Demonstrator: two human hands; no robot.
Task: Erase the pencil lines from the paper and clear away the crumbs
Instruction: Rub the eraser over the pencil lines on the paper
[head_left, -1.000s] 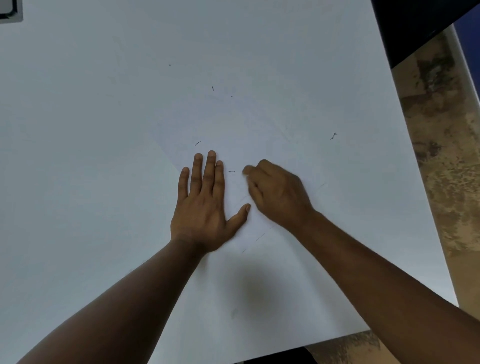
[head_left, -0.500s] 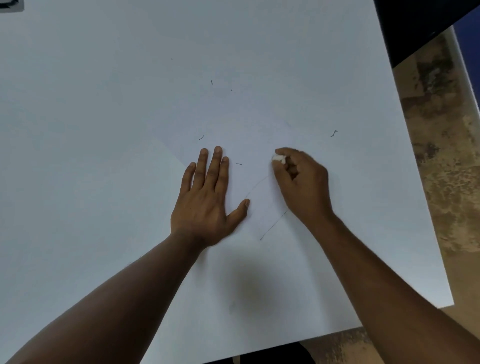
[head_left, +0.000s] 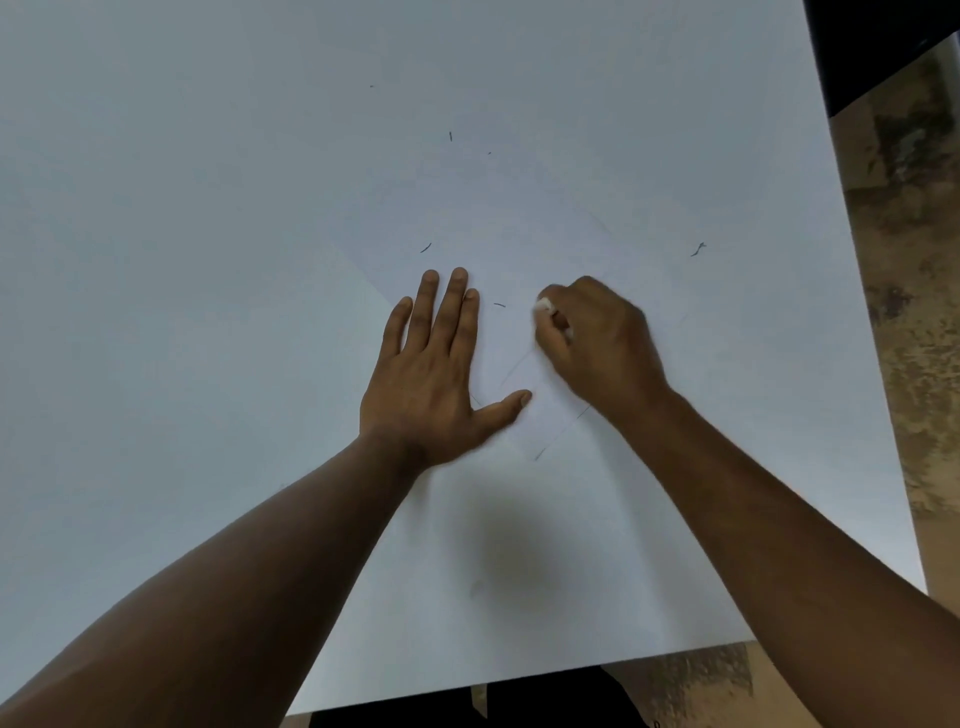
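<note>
A white sheet of paper lies turned like a diamond on the white table. My left hand rests flat on it with fingers spread, holding nothing. To its right, my right hand is shut on a small white eraser, whose tip touches the paper. A faint pencil line runs diagonally below my right hand, and another faint line shows between my two hands. Dark eraser crumbs lie scattered: one crumb beside the eraser, another crumb above my left fingers.
More crumbs sit farther off: one crumb on the right, another crumb towards the back. The table's right edge borders a mottled brown floor. The near edge is close to my body.
My right hand with the eraser has shifted left and slightly down across the paper compared with half a second ago. My left hand has stayed flat in place.
</note>
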